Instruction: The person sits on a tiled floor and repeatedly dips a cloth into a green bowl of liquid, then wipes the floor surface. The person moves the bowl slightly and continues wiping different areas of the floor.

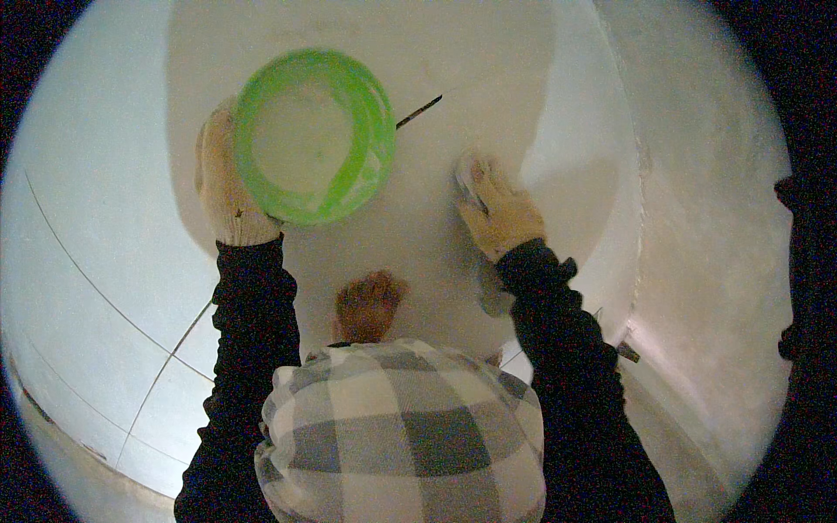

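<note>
My left hand [228, 179], in a pale knit glove, grips a round green basin [373, 148] by its left side; some of the fingers are hidden behind it. Inside the basin shows a pale, whitish bottom or filling, I cannot tell which. To the right, my right hand [504, 209], gloved too, reaches low over the pale floor [418, 235]. Its fingers are bent around a small light-grey thing [468, 179] whose kind I cannot make out.
A dark narrow gap [420, 112] runs across the floor beside the basin. My bare foot [370, 303] is below it, in front of my checked clothing [401, 427]. A pale wall [706, 227] rises on the right. Thin tile joints [148, 375] cross the floor at left.
</note>
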A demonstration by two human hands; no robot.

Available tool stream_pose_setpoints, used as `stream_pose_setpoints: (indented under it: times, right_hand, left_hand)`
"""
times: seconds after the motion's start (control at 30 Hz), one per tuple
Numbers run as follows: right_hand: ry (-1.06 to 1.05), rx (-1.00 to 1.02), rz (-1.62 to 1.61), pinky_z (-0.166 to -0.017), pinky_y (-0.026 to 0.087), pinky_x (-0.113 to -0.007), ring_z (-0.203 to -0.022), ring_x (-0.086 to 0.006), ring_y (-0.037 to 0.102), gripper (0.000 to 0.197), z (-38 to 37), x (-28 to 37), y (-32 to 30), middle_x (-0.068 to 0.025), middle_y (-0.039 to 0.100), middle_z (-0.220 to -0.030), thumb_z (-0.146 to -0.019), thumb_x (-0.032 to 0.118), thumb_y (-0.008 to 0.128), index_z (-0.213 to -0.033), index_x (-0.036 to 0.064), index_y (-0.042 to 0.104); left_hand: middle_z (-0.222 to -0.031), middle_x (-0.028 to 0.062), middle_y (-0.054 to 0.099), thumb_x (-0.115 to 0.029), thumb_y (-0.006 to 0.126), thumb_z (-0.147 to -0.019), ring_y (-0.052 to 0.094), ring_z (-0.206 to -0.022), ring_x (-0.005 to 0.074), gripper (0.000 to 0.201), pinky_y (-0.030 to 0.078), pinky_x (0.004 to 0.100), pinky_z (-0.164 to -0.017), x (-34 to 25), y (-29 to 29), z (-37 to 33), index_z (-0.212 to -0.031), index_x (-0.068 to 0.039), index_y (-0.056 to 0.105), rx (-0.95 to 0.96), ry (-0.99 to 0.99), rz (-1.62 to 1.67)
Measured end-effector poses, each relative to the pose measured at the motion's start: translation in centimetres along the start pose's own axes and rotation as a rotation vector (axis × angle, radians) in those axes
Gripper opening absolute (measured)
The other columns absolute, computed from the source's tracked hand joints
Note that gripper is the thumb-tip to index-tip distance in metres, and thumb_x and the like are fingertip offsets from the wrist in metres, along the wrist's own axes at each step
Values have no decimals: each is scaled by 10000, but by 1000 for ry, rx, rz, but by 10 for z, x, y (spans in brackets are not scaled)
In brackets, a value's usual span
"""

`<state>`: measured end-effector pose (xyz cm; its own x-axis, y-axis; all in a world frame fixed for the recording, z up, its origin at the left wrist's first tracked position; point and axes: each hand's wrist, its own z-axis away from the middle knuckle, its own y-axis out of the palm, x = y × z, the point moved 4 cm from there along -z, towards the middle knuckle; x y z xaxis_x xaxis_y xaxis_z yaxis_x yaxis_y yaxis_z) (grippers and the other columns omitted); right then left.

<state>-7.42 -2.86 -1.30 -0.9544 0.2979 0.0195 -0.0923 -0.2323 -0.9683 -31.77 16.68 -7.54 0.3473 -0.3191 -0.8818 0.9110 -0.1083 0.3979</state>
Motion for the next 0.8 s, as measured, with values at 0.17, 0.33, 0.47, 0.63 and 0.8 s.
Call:
stream_pose_setpoints:
  times: [0.17,0.33,0.47,0.63,0.8]
  right_hand:
    - [17,578,251,-913,499,-479,-1007,-383,625,520,-4,-30,-34,-77,505,-1414,-916,403,492,-1419,281,439]
    - [-127,380,430,-852,523,-469,-947,-377,634,426,-80,-15,-67,-33,531,-1371,-918,304,492,-1343,281,505]
    - [-132,547,485,-860,517,-486,-972,-358,636,403,-109,-2,-50,-37,567,-1278,-911,248,507,-1313,267,521]
    - [-78,700,434,-879,510,-499,-1004,-360,636,439,-44,-16,-25,-57,579,-1238,-903,215,505,-1338,270,502]
    - [60,963,156,-989,465,-431,-1154,-356,588,528,3,-70,-29,-98,534,-1385,-916,305,506,-1432,220,429]
  left_hand:
    - [-1252,114,578,-254,489,-1004,580,-1135,216,404,488,372,-972,-13,7,-1,-1308,11,515,71,277,-475]
    - [-1267,127,570,-283,499,-993,588,-1119,224,440,491,366,-961,-8,8,-2,-1309,23,514,11,-43,-99]
    - [-1300,142,548,-306,514,-969,570,-1149,233,487,483,367,-968,-14,10,-2,-1319,32,503,19,-62,-91]
    - [-1343,163,516,-339,521,-945,544,-1189,241,547,472,374,-977,-21,14,-1,-1338,40,487,72,-28,-127]
    - [-1305,147,550,-338,511,-959,560,-1162,233,528,474,371,-965,-21,21,1,-1336,30,496,106,-61,-103]
